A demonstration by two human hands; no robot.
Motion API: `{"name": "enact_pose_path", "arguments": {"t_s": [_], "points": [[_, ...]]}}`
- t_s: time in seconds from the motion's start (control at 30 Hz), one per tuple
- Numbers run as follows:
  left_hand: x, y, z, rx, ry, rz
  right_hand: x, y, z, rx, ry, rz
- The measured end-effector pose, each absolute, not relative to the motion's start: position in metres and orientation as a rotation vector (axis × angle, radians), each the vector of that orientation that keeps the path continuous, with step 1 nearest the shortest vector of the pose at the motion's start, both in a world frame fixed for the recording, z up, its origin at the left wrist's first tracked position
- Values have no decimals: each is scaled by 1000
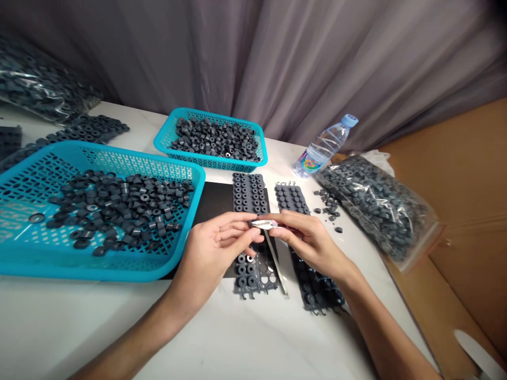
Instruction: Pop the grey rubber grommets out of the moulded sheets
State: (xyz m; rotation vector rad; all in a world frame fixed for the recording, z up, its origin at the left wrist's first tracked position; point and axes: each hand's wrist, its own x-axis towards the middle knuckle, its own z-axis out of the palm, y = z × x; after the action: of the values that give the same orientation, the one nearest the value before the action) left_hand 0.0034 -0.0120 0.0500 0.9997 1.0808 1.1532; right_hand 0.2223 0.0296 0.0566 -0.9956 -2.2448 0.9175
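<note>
My left hand [222,240] pinches a small dark rubber piece [253,224] between thumb and fingertips. In my right hand [307,237], closed between thumb and fingers, is a small white-and-silver tool [266,225] whose tip meets that piece; its exact kind is hard to make out. Below the hands, a thin metal strip [277,266] slants across a moulded sheet of dark rubber rings [249,192]. Near the front of this sheet, some holes are vacant. A second dark moulded sheet [293,198] runs beneath my right wrist, partly covered by it.
Two blue baskets [99,272] [209,162] hold loose dark rings, at left and at the back. A water bottle [322,148] and a bag of rings [380,208] stand at right, near scattered bits [328,203]. Another full bag [35,79] is far left; a grey curtain [245,63] hangs behind.
</note>
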Motion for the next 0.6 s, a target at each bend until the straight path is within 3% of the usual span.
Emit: {"name": "enact_pose_path", "arguments": {"t_s": [0.6], "points": [[2,-12,49,991,1054,1154,222,29,58,-991,-2272,905]]}}
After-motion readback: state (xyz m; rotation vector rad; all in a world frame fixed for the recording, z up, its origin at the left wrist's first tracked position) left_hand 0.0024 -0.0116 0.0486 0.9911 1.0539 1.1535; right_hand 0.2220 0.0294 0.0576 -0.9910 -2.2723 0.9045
